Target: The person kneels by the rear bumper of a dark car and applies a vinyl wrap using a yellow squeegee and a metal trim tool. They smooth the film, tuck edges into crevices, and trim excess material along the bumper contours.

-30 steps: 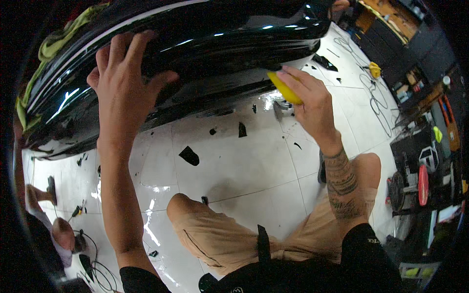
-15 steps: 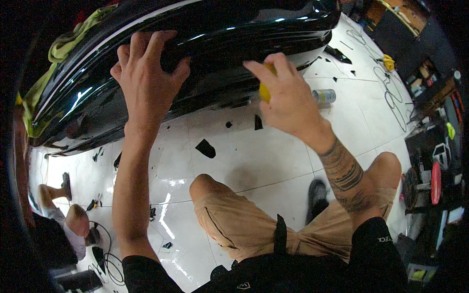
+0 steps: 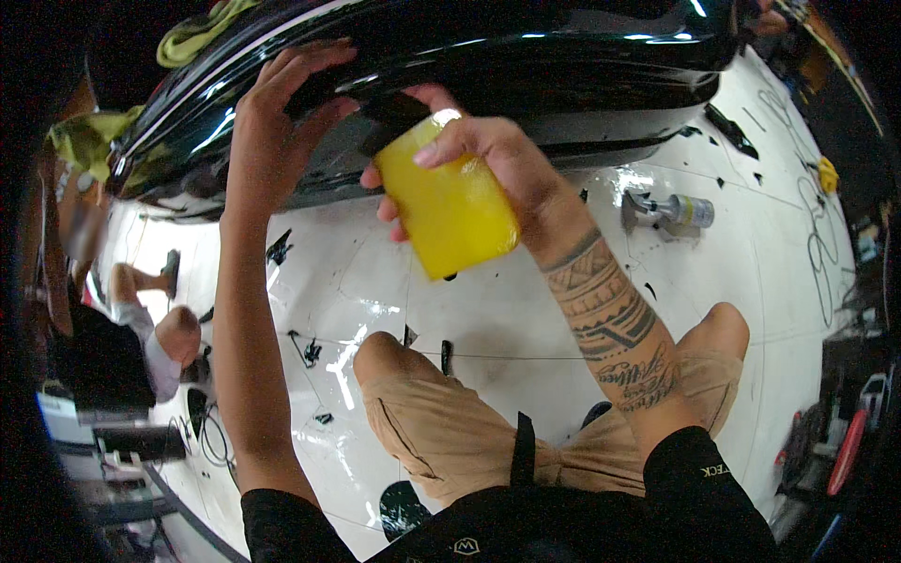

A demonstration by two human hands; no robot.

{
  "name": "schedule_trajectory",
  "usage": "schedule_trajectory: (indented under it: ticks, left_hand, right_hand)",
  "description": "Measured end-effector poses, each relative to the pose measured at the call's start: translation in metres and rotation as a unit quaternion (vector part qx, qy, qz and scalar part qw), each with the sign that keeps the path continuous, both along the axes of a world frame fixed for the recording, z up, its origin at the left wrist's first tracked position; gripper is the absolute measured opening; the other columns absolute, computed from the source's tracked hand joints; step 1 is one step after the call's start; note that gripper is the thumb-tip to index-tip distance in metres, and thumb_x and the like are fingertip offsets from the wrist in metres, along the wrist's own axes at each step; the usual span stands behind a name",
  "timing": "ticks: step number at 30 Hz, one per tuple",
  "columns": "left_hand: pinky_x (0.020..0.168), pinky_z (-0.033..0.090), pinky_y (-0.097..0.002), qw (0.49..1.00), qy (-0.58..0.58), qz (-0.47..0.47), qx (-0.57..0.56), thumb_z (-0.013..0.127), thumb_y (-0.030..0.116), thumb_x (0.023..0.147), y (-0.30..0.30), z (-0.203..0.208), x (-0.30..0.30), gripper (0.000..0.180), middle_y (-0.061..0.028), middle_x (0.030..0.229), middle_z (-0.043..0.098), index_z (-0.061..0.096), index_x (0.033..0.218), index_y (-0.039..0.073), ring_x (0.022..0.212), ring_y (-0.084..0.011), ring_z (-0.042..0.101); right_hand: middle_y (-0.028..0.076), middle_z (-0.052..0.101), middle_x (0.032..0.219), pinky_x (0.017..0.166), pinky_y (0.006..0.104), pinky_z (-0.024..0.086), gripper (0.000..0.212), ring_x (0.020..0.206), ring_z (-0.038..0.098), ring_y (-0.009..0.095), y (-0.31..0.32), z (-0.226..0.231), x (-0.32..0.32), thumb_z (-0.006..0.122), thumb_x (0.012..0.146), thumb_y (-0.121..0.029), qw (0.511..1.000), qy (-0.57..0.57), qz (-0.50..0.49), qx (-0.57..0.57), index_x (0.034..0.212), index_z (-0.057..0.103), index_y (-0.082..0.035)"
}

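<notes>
A glossy black car body panel [image 3: 601, 56] curves across the top of the view. My left hand [image 3: 263, 131] is up against it at the left, thumb and fingers spread with nothing seen between them. Below the panel's middle, my right hand [image 3: 514, 164] grips a flat yellow squeegee [image 3: 455, 216] with rounded corners. The thumb lies on the near face and the other fingers wrap behind. The squeegee is tilted, its broad face toward me, and seems apart from the panel.
A clear spray bottle [image 3: 690, 211] lies on the white tiled floor [image 3: 497, 319] at right. Green cloths [image 3: 197, 36] hang at the car's left. Black scraps [image 3: 732, 131] are scattered about. Another person [image 3: 103, 347] sits at far left. A cable [image 3: 818, 253] runs along the right.
My right hand has come down and left from the panel, turning the squeegee's broad face into view. My left hand stays at the panel, its fingers now angled more to the right. The view has shifted.
</notes>
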State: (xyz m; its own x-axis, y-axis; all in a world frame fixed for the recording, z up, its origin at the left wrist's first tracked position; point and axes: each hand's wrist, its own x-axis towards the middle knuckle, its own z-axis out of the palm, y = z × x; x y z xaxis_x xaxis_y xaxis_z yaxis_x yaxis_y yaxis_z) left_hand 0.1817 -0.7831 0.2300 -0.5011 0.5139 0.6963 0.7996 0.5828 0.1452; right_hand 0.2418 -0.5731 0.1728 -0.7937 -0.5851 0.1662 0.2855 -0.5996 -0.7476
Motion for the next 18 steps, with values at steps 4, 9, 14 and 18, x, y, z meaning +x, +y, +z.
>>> schedule_trajectory:
  ticks: [4, 9, 14, 18]
  left_hand:
    - [0.101, 0.046, -0.0351, 1.0, -0.022, 0.014, -0.014, 0.075, 0.006, 0.079, -0.004, 0.004, 0.002, 0.041, -0.0066, 0.126, 0.064, 0.066, 0.119, 0.01, 0.119, -0.0242, 0.059]
    - [0.104, 0.044, -0.0347, 0.998, -0.06, -0.012, 0.002, 0.076, 0.005, 0.078, -0.008, 0.006, -0.003, 0.045, -0.0077, 0.127, 0.063, 0.065, 0.121, 0.01, 0.12, -0.0226, 0.058]
    - [0.106, 0.042, -0.0349, 0.997, -0.083, -0.005, -0.005, 0.076, 0.005, 0.078, -0.012, 0.009, -0.002, 0.044, -0.0074, 0.128, 0.063, 0.066, 0.12, 0.01, 0.122, -0.0218, 0.057]
    - [0.107, 0.042, -0.0344, 0.995, -0.098, -0.009, -0.006, 0.076, 0.005, 0.078, -0.014, 0.011, -0.002, 0.044, -0.007, 0.131, 0.061, 0.066, 0.12, 0.011, 0.123, -0.0218, 0.056]
  right_hand:
    - [0.026, 0.06, 0.107, 0.08, 0.0509, 0.058, 0.061, 0.089, 0.067, 0.036, 0.002, 0.012, -0.018, 0.06, 0.078, -0.013, 0.996, -0.017, 0.041, 0.07, 0.131, 0.03, -0.006]
    - [0.023, 0.062, 0.105, 0.078, 0.0503, 0.059, 0.055, 0.089, 0.067, 0.034, 0.001, 0.016, -0.035, 0.062, 0.075, -0.015, 0.99, -0.006, 0.095, 0.102, 0.121, 0.04, 0.003]
    - [0.022, 0.062, 0.104, 0.077, 0.0506, 0.059, 0.048, 0.088, 0.068, 0.033, -0.002, 0.013, -0.035, 0.061, 0.074, -0.013, 0.988, -0.009, 0.09, 0.124, 0.115, 0.045, 0.004]
    - [0.022, 0.062, 0.104, 0.077, 0.0515, 0.06, 0.046, 0.087, 0.068, 0.033, -0.003, 0.016, -0.028, 0.061, 0.074, -0.01, 0.992, -0.023, 0.066, 0.106, 0.114, 0.045, 0.004]
